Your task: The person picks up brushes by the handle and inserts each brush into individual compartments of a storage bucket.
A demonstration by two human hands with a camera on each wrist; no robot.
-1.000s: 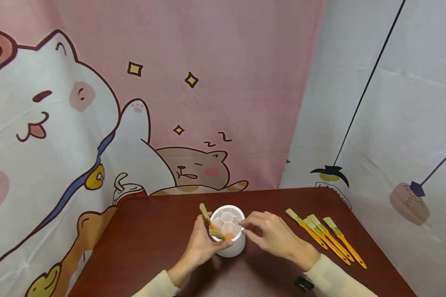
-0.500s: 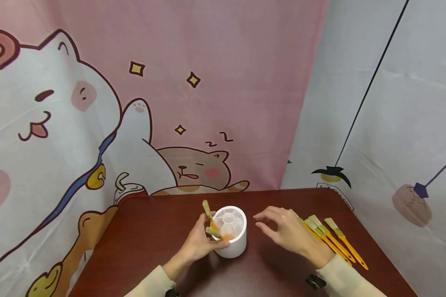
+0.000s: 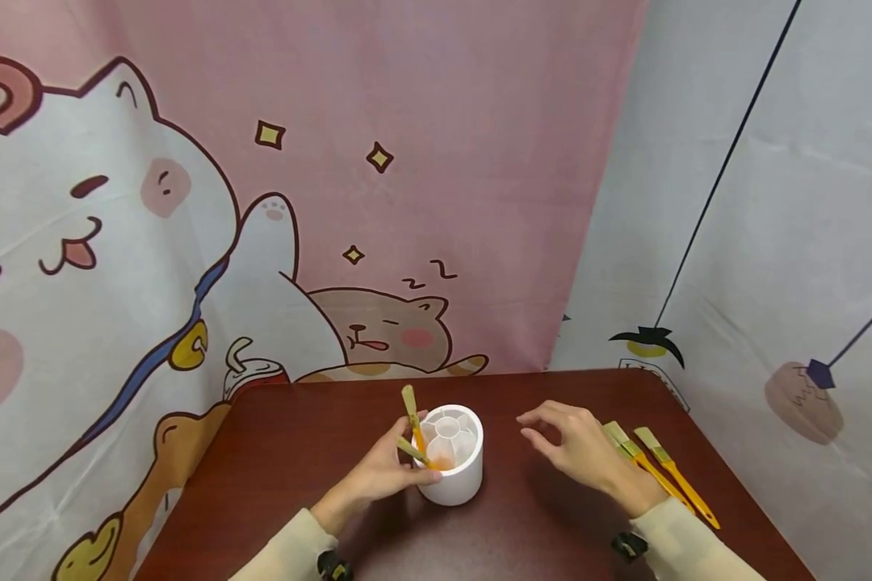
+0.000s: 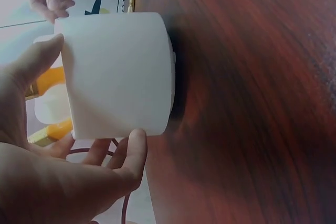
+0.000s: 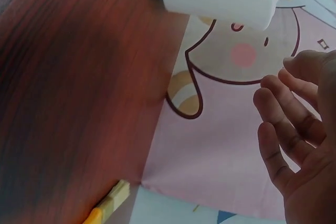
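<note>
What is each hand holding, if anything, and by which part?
The left hand grips the white pot by its left side and rim. The right hand holds nothing.

The cup [image 3: 461, 486] is white, the brush handles [image 3: 692, 495] yellow-orange.

the head view is evenly lit and fairly sharp; the glossy red-brown wood-grain tabletop [image 3: 298, 468] shows a pale sheen at its near edge and soft shadows below the left hand [image 3: 387, 470] and right hand [image 3: 581, 448]. the left wrist view is hazy, washed out at upper left, with the smooth white cylindrical container [image 4: 115, 72] shaded grey. the right wrist view looks dim and soft.
</note>
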